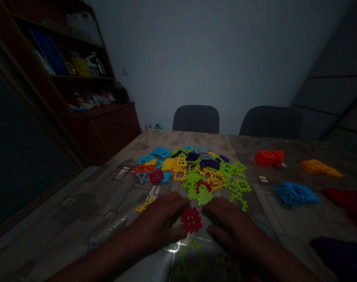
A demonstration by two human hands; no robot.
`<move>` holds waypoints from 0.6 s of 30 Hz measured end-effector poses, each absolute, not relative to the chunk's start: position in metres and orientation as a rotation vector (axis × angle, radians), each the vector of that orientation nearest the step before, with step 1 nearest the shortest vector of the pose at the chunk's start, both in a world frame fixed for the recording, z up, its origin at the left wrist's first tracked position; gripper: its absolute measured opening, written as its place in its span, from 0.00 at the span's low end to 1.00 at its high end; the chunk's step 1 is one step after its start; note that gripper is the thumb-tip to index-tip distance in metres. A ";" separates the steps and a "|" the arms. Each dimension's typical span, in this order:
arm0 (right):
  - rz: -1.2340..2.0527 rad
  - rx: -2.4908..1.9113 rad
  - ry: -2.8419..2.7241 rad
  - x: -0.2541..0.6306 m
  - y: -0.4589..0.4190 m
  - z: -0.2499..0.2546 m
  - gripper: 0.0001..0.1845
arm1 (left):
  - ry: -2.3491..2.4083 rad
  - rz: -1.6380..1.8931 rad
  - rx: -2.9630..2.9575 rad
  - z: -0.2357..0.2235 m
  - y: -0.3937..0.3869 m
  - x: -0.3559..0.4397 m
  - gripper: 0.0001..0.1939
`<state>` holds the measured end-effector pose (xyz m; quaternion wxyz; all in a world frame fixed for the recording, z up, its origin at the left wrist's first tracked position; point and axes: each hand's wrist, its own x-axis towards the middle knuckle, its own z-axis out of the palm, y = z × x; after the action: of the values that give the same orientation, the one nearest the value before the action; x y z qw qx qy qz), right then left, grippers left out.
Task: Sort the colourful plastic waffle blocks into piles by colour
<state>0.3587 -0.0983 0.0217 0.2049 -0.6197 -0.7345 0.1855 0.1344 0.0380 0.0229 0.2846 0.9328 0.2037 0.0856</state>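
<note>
A red round interlocking piece (191, 219) lies flat on the patterned table (87, 203) between my two hands. My left hand (159, 219) rests palm down just left of it, fingers stretched toward it and thumb near its lower edge. My right hand (228, 223) lies flat to its right, fingers pointing at the piece. Neither hand grips anything. Beyond them spreads a heap of loose flat pieces (196, 168) in green, yellow, blue, purple and red. A small yellow piece (143, 206) lies left of my left hand.
Sorted piles sit on the right: orange-red (269, 157), orange-yellow (319, 167), blue (296, 194), dark red (348, 199), and a dark purple one (339, 254). Two dark chairs (196, 118) stand at the far edge. A wooden shelf unit (78, 86) fills the left. The room is dim.
</note>
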 end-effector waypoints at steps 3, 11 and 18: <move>0.600 -1.722 -2.127 0.349 -0.086 0.033 0.26 | 0.600 0.381 2.430 0.021 0.063 0.117 0.18; 0.511 -1.663 -2.313 0.333 -0.064 0.030 0.24 | 0.944 0.661 2.532 0.028 0.137 0.086 0.19; 0.431 -1.681 -2.324 0.333 -0.061 0.028 0.23 | 0.989 0.630 2.580 0.017 0.144 0.094 0.24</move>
<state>0.3335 -0.0611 0.0280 0.1202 -0.5753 -0.7955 0.1475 0.0939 0.1436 0.0170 0.1534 0.8996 0.3449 0.2196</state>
